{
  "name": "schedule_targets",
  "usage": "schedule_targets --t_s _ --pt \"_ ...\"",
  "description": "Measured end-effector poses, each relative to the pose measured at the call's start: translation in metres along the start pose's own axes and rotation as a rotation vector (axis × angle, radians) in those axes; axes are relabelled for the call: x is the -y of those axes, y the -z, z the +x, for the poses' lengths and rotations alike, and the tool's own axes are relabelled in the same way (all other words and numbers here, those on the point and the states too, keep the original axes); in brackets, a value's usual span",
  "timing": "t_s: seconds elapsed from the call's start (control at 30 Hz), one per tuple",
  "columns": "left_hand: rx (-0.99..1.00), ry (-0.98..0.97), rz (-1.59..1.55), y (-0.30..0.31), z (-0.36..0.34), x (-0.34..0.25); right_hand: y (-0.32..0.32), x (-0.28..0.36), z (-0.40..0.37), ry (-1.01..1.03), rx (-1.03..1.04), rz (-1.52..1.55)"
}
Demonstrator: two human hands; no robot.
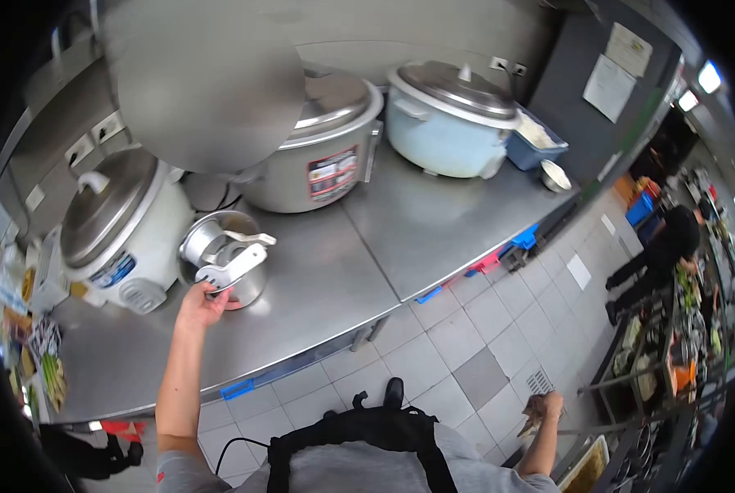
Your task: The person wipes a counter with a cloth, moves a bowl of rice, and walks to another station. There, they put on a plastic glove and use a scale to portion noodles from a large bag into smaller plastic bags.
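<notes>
Reaching forward, our left fingers [222, 303] pinch a white rice paddle [240, 264] over a metal pot [253, 287]; our right fingers [553, 401] clutch a brownish cloth [533, 414].

To the right of the pot [252, 287], the tabletop [322, 275] offers a wide open lane along its front edge, running past the blue cooker [441, 135] towards the bowl [555, 177]. The white cooker [121, 230] bars the left hand [205, 304] from passing leftward, and the grey cooker [328, 168] stands behind the pot. Between grey and blue cookers there is only a narrow gap; the tub [538, 156] and bowl crowd the right end.
</notes>
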State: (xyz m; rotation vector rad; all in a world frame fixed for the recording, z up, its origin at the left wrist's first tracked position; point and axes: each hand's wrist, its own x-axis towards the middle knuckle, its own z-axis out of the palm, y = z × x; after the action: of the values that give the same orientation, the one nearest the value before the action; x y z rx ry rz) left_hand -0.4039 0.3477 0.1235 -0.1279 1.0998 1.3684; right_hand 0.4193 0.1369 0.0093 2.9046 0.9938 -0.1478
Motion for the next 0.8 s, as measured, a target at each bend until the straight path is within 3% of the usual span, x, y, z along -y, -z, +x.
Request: schedule_targets --t_s 0.07,0.1,0.33,0.4,0.43,0.53,0.57,0.67,0.77,0.8 --pt "-0.024 0.027 -0.014 -0.019 0.005 0.001 0.015 0.007 -0.019 0.005 0.166 -0.037" --pt "0.068 -0.039 -0.1 -0.001 0.04 -0.001 0.009 -0.001 -0.016 0.03 0.182 -0.066" --pt "0.053 -0.199 -0.138 -0.044 0.039 0.003 -0.015 -0.007 0.039 0.155 0.337 -0.027" --pt "-0.213 -0.273 -0.579 -0.072 0.034 0.014 -0.013 -0.001 0.065 0.208 0.27 0.102" --pt "-0.007 -0.4 -0.447 -0.072 0.044 0.024 -0.006 0.008 0.079 0.241 0.236 0.102" --pt "0.174 -0.325 -0.317 -0.131 0.03 0.064 0.033 0.06 0.125 0.322 0.21 0.026" --pt "0.257 -0.267 -0.298 -0.133 0.059 0.058 0.044 0.079 0.138 0.355 0.158 0.139" --pt "0.224 -0.595 0.248 -0.188 0.076 0.071 0.098 0.168 0.156 0.461 0.162 0.375" --pt "-0.183 -0.986 0.646 -0.205 0.124 0.071 0.125 0.26 0.154 0.704 0.076 0.673" --pt "-0.203 -0.986 0.631 -0.212 0.12 0.072 0.125 0.291 0.152 0.782 0.047 0.697"
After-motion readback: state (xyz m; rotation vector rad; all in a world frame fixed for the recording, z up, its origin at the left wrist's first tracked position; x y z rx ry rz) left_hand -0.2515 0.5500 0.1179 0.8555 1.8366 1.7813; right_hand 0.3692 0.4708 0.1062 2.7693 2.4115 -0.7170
